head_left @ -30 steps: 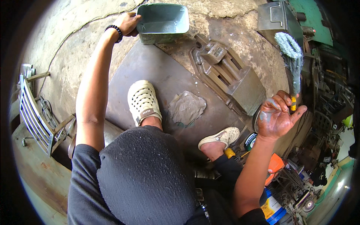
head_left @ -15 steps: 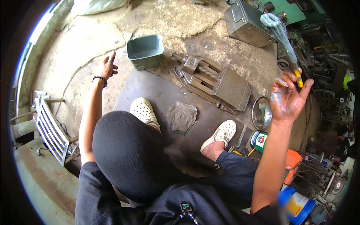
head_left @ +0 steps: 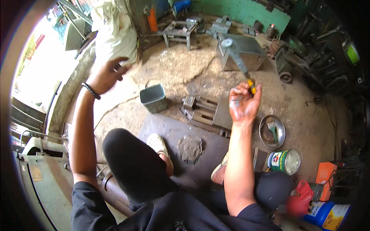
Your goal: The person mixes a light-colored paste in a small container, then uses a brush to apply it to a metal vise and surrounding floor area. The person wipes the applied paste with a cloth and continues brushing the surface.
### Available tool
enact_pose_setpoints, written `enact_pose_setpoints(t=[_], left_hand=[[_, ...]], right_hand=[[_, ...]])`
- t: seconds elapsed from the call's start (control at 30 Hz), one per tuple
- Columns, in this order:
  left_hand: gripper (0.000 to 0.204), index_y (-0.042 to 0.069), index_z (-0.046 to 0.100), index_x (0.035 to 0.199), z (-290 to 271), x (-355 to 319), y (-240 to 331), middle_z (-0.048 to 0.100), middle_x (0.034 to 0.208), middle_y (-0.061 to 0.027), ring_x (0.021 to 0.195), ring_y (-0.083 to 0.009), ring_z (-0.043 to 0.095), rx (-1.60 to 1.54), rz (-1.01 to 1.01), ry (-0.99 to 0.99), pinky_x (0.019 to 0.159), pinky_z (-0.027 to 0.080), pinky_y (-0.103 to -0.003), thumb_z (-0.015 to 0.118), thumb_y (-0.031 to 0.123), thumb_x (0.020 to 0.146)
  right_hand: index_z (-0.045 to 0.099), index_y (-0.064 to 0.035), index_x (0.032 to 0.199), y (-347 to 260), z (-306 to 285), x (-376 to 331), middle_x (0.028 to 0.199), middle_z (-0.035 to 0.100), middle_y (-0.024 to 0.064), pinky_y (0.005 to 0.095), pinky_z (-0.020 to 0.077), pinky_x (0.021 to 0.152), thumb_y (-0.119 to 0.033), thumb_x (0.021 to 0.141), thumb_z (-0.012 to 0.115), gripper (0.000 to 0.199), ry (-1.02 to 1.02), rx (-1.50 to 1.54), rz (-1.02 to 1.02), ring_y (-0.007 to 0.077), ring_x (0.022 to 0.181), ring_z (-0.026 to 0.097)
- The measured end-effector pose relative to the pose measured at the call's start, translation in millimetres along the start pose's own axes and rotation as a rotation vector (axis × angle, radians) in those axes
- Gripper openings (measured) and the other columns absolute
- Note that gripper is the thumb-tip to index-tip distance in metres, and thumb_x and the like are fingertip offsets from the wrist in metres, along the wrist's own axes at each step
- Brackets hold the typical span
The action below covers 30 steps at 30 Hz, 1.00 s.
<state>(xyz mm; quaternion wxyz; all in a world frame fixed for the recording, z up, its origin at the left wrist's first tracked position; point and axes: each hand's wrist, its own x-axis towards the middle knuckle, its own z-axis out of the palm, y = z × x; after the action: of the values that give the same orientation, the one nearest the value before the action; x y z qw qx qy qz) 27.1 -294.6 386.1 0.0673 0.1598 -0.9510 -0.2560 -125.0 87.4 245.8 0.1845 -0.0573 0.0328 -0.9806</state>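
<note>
Right grip: mine, fingers curled and pinching the handle of the paintbrush near its yellow-and-black end; palm turned to view, grey-blue smears on it.
Left grip: spread loosely, fingers half bent, nothing in it; raised off to my left, a bit blurred.
Paintbrush: up in the air, coated head upward and tipped left, overlapping the grey metal box in view; looks clear of it.
Tub: green-grey, rectangular, at the far corner of the metal sheet; neither of my grips touches it. Contents hidden.
Vise: screw type, lying beyond my feet, right of the tub; brush not on it. Part hidden by my right arm.
Rag: crumpled, on the sheet between my clogs.
Pan: round, metal, right of my wrist, green-handled brush in it; green paint can near.
Step in hand: my read, a pause with the coated brush lifted, no stroke being made.
Next move calls for: firm right pinch, a lowered wrist, wet head steered clear of my sleeve; can't tell whether tub or vise is wanted.
</note>
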Motion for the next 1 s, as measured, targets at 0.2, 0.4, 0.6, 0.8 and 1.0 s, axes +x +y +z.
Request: enact_pose_setpoints(t=[0.2, 0.4, 0.6, 0.8, 1.0], left_hand=[[0.052, 0.001, 0.059, 0.137, 3, -69, 85, 0.075, 0.095, -0.0142, 0.081, -0.0225, 0.073, 0.187, 0.3, -0.265, 0.075, 0.059, -0.037, 0.072, 0.028, 0.095], [0.077, 0.008, 0.047, 0.15, 22, -72, -56, 0.065, 0.119, -0.014, 0.099, -0.0203, 0.066, -0.17, 0.06, -0.182, 0.087, 0.057, -0.036, 0.082, 0.035, 0.088], [0.138, 0.015, 0.002, 0.164, 149, -30, -245, 0.039, 0.155, -0.0279, 0.138, -0.0414, 0.047, -0.338, -0.241, -0.219, 0.11, 0.045, -0.053, 0.095, 0.046, 0.067], [0.164, 0.001, -0.01, 0.16, 261, 44, -332, 0.011, 0.165, -0.0327, 0.155, -0.0406, 0.014, -0.277, -0.029, -0.147, 0.126, 0.021, -0.046, 0.096, 0.061, 0.05], [0.157, 0.008, 0.004, 0.163, 273, 80, -308, 0.015, 0.164, -0.0327, 0.151, -0.0474, 0.023, 0.146, 0.17, -0.177, 0.122, 0.025, -0.057, 0.096, 0.059, 0.047]], right_hand=[[0.067, -0.0148, 0.112, -13, -19, 8, 0.086, 0.063, 0.003, 0.0353, 0.0468, 0.072, -0.044, 0.105, 0.055, 0.032, 0.011, -0.131, -0.037, 0.0149, 0.072, 0.057], [0.063, -0.0088, 0.116, 16, -50, 22, 0.087, 0.062, 0.0045, 0.0328, 0.0476, 0.072, -0.032, 0.102, 0.064, 0.026, 0.049, -0.387, 0.02, 0.0139, 0.074, 0.057], [0.067, -0.0068, 0.113, 98, -84, 41, 0.087, 0.065, 0.0047, 0.0302, 0.0514, 0.068, -0.024, 0.097, 0.071, 0.024, 0.368, -0.815, 0.164, 0.013, 0.075, 0.06], [0.065, -0.0028, 0.116, 180, -132, 100, 0.085, 0.067, 0.0058, 0.027, 0.0525, 0.063, -0.02, 0.096, 0.073, 0.028, 0.162, -1.158, 0.35, 0.0119, 0.069, 0.063], [0.07, -0.0048, 0.111, 232, -165, 147, 0.084, 0.067, 0.003, 0.0253, 0.0521, 0.064, -0.021, 0.094, 0.075, 0.024, -0.025, -1.513, 0.517, 0.0098, 0.07, 0.063]])
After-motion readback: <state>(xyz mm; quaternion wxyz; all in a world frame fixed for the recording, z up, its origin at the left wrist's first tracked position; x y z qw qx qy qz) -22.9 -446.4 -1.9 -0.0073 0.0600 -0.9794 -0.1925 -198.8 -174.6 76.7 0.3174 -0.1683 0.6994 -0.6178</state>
